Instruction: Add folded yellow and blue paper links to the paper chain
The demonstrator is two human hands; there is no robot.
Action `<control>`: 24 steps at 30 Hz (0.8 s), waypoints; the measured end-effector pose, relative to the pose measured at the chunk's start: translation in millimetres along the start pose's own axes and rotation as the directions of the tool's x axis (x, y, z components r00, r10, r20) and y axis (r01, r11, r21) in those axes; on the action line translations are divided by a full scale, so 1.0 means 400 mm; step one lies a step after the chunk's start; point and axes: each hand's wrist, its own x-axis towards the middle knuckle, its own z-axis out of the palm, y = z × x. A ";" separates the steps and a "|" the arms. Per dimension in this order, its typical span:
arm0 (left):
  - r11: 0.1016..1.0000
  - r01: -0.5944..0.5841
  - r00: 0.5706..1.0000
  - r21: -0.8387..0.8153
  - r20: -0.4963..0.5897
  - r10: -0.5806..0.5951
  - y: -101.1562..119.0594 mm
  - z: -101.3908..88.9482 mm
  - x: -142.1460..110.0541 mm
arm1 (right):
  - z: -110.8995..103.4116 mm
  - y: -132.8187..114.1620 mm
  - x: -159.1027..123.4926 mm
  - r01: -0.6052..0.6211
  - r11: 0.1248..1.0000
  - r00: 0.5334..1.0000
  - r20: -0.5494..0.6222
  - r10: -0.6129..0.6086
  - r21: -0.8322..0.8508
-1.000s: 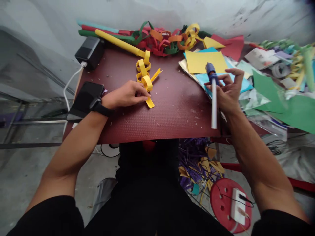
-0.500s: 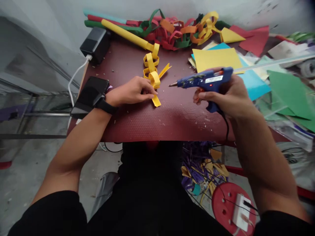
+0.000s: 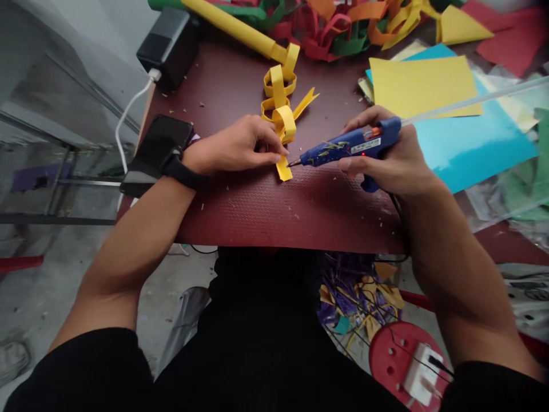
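Observation:
My left hand (image 3: 253,146) pinches a yellow paper strip (image 3: 283,170) against the table, its free end sticking out past the fingertips. Just above those fingers lies a yellow paper chain (image 3: 278,86) of several linked loops. Around its handle, my right hand (image 3: 394,157) grips a blue hot glue gun (image 3: 338,149) with a red light lit and a long clear glue stick (image 3: 467,106) out of the back. The nozzle points left, at the strip's edge; whether it touches the paper I cannot tell.
Red, green and orange paper chains (image 3: 330,28) pile along the back. Yellow and blue paper sheets (image 3: 424,86) lie at the right. A black phone (image 3: 165,137) and a black power adapter (image 3: 169,46) sit at the left. Below stands a red stool (image 3: 386,349) with a power strip (image 3: 422,375).
The glue gun has moved left and slightly down, bringing its nozzle to the yellow strip. My left hand keeps its pinch. The camera view has tilted lower and nearer.

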 end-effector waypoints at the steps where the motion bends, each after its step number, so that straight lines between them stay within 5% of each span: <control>1: 1.000 0.006 1.000 -0.006 0.016 -0.006 0.000 -0.001 0.000 | 0.002 0.004 0.000 0.014 1.000 1.000 -0.006 -0.014 -0.009; 9: 0.998 0.053 0.997 -0.023 0.059 -0.052 0.006 -0.007 -0.003 | 0.007 0.006 -0.007 0.043 0.994 0.998 -0.049 -0.049 -0.103; 24: 0.997 0.070 0.995 -0.021 0.067 -0.068 0.024 -0.013 -0.003 | 0.006 -0.003 -0.025 0.108 0.961 0.993 0.077 -0.091 -0.256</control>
